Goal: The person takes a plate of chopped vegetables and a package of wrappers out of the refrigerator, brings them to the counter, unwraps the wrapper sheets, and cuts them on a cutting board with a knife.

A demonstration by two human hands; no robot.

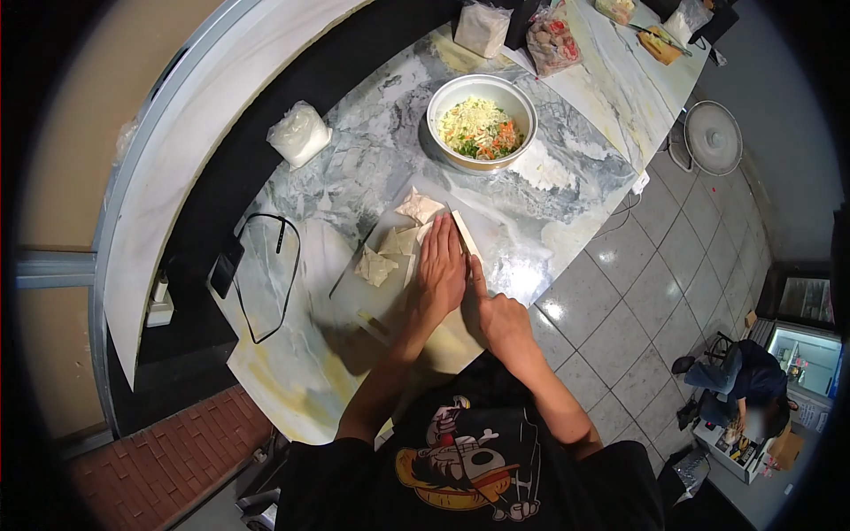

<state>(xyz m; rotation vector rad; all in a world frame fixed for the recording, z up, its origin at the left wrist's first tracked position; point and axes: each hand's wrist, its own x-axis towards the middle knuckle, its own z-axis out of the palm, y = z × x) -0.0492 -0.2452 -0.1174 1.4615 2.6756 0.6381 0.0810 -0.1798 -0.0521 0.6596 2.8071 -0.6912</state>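
My left hand (443, 270) lies flat, fingers stretched forward, pressing on pale food beside the blade. My right hand (502, 323) is closed around what looks like a knife (463, 233), its index finger laid forward along the top. The handle is hidden in my fist. Under both is a whitish cutting board (351, 299). Pale, folded, sheet-like pieces (376, 265) lie on it left of my hand, with another pale piece (419, 205) ahead of my fingertips. I cannot tell what food they are.
Beyond the board stands a white pot (431, 119) of chopped vegetables. A bag of white powder (299, 135) sits left, near a phone-like black device (227, 265) with a looped strap. Several bags line the far end. A person (744, 389) is at a drawer, lower right.
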